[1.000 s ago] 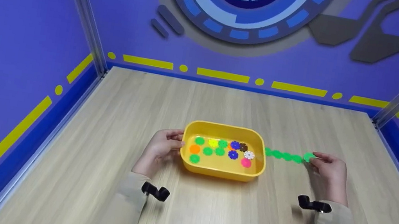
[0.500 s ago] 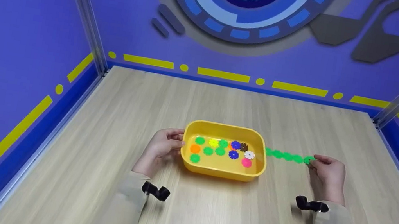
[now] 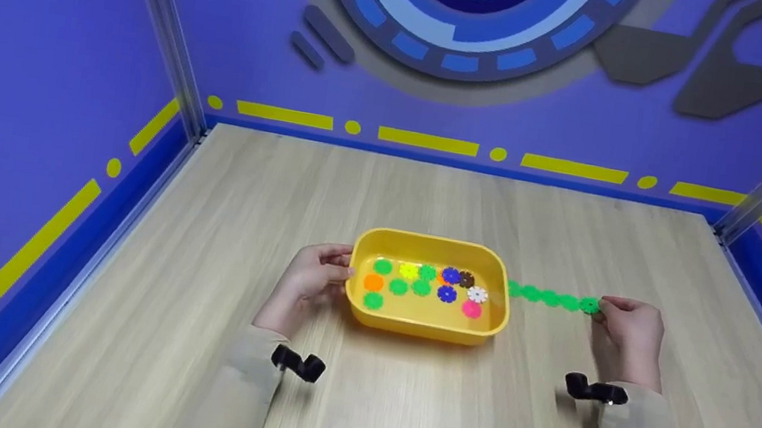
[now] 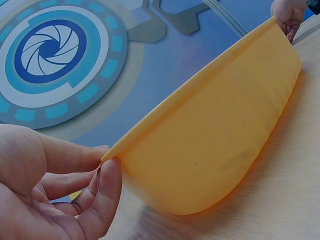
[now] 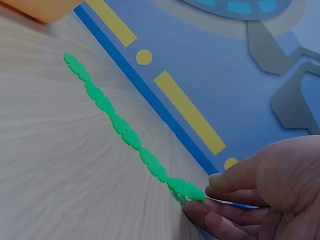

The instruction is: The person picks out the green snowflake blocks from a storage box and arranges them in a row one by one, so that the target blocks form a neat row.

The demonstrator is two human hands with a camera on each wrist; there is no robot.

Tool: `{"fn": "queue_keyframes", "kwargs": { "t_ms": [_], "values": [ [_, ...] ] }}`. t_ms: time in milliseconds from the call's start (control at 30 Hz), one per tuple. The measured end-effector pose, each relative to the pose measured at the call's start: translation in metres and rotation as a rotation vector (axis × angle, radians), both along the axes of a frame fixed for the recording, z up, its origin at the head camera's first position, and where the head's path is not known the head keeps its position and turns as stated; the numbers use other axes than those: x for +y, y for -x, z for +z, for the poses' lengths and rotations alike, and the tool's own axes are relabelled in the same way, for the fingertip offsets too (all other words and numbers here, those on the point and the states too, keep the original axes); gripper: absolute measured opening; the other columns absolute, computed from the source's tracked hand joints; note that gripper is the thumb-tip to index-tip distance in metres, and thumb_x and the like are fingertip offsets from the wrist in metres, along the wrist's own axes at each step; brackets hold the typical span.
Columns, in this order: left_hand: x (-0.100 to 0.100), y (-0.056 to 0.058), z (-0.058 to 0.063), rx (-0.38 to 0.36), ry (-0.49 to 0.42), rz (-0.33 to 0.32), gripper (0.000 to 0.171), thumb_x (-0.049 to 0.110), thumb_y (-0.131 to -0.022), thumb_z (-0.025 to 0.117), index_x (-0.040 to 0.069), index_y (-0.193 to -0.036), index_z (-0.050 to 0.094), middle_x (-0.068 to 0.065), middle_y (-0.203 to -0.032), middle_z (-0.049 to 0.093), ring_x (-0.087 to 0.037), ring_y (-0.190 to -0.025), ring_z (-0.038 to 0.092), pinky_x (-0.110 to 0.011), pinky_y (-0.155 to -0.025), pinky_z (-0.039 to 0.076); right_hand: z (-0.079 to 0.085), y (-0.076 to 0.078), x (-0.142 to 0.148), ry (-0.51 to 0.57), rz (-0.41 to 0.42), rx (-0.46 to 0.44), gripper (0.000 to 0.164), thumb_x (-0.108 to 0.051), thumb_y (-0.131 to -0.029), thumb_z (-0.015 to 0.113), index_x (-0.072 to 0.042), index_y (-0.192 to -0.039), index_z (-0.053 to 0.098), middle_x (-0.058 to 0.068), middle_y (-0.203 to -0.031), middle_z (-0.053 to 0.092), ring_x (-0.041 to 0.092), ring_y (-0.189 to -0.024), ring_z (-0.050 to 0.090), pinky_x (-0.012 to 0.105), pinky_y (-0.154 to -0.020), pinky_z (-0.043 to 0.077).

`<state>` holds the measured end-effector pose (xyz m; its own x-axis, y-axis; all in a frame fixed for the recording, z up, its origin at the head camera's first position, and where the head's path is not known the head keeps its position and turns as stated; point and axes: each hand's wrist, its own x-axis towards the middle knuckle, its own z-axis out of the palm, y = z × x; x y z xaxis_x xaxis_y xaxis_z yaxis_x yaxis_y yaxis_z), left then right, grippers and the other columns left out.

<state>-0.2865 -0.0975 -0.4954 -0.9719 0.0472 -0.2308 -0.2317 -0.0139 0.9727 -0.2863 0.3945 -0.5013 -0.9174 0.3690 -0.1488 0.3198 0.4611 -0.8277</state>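
My left hand (image 3: 310, 280) pinches the rim of a yellow plastic tub (image 3: 420, 331) at its left end, thumb against fingers, as the left wrist view shows. Several flower-shaped notched plastic discs lie flat inside, among them a white disc (image 3: 477, 295), a pink disc (image 3: 472, 309) and an orange disc (image 3: 373, 283). From the tub's right side a row of green discs (image 5: 125, 131) runs along the table. At the row's right end, my right hand (image 3: 635, 333) holds the edge of the last green disc (image 5: 186, 189) between thumb and fingers. This disc meets its neighbour in the row.
The wooden table (image 3: 441, 419) is bounded by a blue back wall (image 3: 280, 82) and side walls with yellow markings. Metal posts (image 3: 173, 39) stand at the back corners. A black wrist mount (image 3: 296, 364) sits on each sleeve.
My right hand has brought the last green disc down and slightly left, level with the row. Its fingers now cover less of that disc. The left hand and tub stay put.
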Motion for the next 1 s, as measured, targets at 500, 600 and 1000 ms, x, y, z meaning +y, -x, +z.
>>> {"fn": "queue_keyframes", "kwargs": {
  "t_ms": [500,600,1000],
  "values": [
    [-0.001,0.002,0.0,0.016,0.012,-0.014,0.047,-0.009,-0.089,0.069,-0.004,-0.135,0.063,-0.01,-0.104,0.066,-0.012,-0.075,0.062,-0.028,-0.067,0.059,0.002,0.0,-0.001,0.014,-0.04,0.005,0.042,-0.017,-0.102,0.057,0.012,-0.133,0.061,0.018,-0.115,0.071,-0.004,-0.072,0.066,0.01,-0.07,0.053],
    [0.0,0.002,0.0,0.018,0.015,-0.014,0.047,-0.01,-0.089,0.069,-0.005,-0.135,0.063,-0.012,-0.105,0.067,-0.013,-0.075,0.062,-0.028,-0.066,0.06,0.002,0.0,0.0,0.047,-0.043,0.005,0.043,-0.016,-0.102,0.056,0.012,-0.134,0.059,0.01,-0.106,0.072,-0.004,-0.072,0.066,0.011,-0.07,0.055],
    [0.0,0.001,-0.001,0.014,0.007,-0.006,0.047,-0.011,-0.089,0.068,-0.006,-0.136,0.062,-0.013,-0.105,0.066,-0.013,-0.071,0.061,-0.025,-0.063,0.057,0.011,0.0,-0.002,-0.038,-0.02,0.038,0.043,-0.021,-0.104,0.054,0.007,-0.135,0.062,0.011,-0.114,0.073,-0.012,-0.069,0.063,0.009,-0.067,0.053]
  ]
}}
